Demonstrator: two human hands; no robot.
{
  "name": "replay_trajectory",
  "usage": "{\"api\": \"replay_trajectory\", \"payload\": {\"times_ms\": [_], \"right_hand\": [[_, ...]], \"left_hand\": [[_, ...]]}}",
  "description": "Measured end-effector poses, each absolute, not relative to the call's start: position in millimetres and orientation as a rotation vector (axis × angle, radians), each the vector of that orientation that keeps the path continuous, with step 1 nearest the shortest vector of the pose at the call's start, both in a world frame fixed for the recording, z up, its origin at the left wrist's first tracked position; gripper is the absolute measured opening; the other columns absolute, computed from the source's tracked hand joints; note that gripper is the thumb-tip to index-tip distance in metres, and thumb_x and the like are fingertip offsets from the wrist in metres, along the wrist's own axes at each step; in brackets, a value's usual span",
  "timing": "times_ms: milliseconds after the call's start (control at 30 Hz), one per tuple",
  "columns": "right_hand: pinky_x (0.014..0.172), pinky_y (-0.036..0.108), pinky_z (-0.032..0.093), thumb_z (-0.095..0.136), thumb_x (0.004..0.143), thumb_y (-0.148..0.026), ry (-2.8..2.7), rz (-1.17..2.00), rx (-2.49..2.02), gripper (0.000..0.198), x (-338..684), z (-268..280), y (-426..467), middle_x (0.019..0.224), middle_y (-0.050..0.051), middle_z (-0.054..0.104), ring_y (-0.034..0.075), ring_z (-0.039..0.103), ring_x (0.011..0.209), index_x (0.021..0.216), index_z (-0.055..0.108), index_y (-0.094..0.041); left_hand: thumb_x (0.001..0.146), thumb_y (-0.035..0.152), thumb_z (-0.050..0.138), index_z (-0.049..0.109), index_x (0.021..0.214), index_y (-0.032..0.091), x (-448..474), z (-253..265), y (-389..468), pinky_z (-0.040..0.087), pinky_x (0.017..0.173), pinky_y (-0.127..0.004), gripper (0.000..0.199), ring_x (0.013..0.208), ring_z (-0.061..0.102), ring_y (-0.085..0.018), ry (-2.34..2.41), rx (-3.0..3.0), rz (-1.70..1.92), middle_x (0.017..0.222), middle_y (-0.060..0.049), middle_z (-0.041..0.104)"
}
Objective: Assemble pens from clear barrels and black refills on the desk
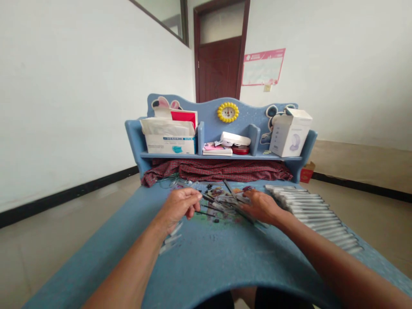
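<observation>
My left hand [182,205] is over the left side of a loose pile, its thumb and fingers closed in a pinch. Whatever it may hold is too small to make out. My right hand [261,207] reaches into the right side of the pile with fingers apart, touching or just above the clear tubes; it is slightly blurred. Between the hands lie thin dark rods [214,208], clear tubes and small black caps [216,220], which look like pen parts. Several clear pieces [172,240] lie beside my left wrist.
Rows of clear, dark-ended pen-like tubes [317,214] lie on the right of the blue table [206,262]. A folded checked cloth [222,170] lies under the shelf [180,156]. On the shelf stand a mask box [170,144], a red round tin [240,149] and a white carton [288,135].
</observation>
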State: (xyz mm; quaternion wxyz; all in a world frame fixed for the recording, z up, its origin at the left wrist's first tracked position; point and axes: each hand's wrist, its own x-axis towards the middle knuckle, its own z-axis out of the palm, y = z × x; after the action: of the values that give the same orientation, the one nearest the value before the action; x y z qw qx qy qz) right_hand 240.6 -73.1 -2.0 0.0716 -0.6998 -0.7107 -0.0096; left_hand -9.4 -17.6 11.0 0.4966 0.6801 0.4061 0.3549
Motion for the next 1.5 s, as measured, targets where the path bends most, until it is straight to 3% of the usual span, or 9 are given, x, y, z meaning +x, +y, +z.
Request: {"api": "replay_trajectory", "payload": {"times_ms": [300, 567, 867, 1167, 1500], "right_hand": [[0.068, 0.026, 0.040, 0.045, 0.081, -0.026, -2.186, -0.063, -2.192, 0.023, 258, 8, -103, 0.092, 0.007, 0.068, 0.020, 0.063, 0.084, 0.083, 0.068, -0.020], [0.069, 0.034, 0.045, 0.046, 0.083, -0.031, -2.269, -0.138, -2.346, 0.027, 238, 2, -110, 0.088, 0.016, 0.070, 0.028, 0.066, 0.084, 0.087, 0.068, -0.016], [0.069, 0.034, 0.047, 0.050, 0.082, -0.034, -2.154, -0.106, -2.437, 0.026, 244, 0, -112, 0.088, 0.015, 0.070, 0.029, 0.066, 0.085, 0.090, 0.067, -0.017], [0.066, 0.033, 0.046, 0.044, 0.076, -0.022, -2.226, -0.066, -2.427, 0.030, 243, -2, -110, 0.087, 0.019, 0.070, 0.029, 0.067, 0.082, 0.086, 0.070, -0.011], [0.053, 0.022, 0.032, 0.049, 0.076, -0.024, -2.102, 0.155, -1.946, 0.021, 209, 23, -108, 0.066, 0.003, 0.066, 0.012, 0.057, 0.060, 0.073, 0.068, -0.017]], "left_hand": [[0.068, 0.038, 0.061, 0.058, 0.069, 0.014, -7, 12, -19, 0.031, 0.037, -0.018, 0.024, 0.037, 0.043, -0.007, 1.007, 1.607, 0.881, 0.054, 0.000, 0.057], [0.068, 0.035, 0.062, 0.058, 0.071, 0.014, -7, 8, -17, 0.031, 0.035, -0.018, 0.022, 0.036, 0.043, -0.007, 0.993, 1.587, 0.876, 0.053, 0.000, 0.058], [0.069, 0.032, 0.060, 0.059, 0.075, 0.013, -5, 7, -21, 0.032, 0.036, -0.017, 0.020, 0.036, 0.043, -0.006, 1.002, 1.586, 0.852, 0.053, 0.000, 0.058], [0.070, 0.034, 0.060, 0.059, 0.074, 0.013, -2, 5, -22, 0.033, 0.036, -0.017, 0.021, 0.037, 0.044, -0.006, 0.981, 1.612, 0.792, 0.055, 0.000, 0.058], [0.073, 0.033, 0.061, 0.061, 0.078, 0.013, 6, 4, -33, 0.033, 0.037, -0.017, 0.021, 0.038, 0.046, -0.006, 0.787, 1.523, 0.660, 0.057, -0.001, 0.060]]}}
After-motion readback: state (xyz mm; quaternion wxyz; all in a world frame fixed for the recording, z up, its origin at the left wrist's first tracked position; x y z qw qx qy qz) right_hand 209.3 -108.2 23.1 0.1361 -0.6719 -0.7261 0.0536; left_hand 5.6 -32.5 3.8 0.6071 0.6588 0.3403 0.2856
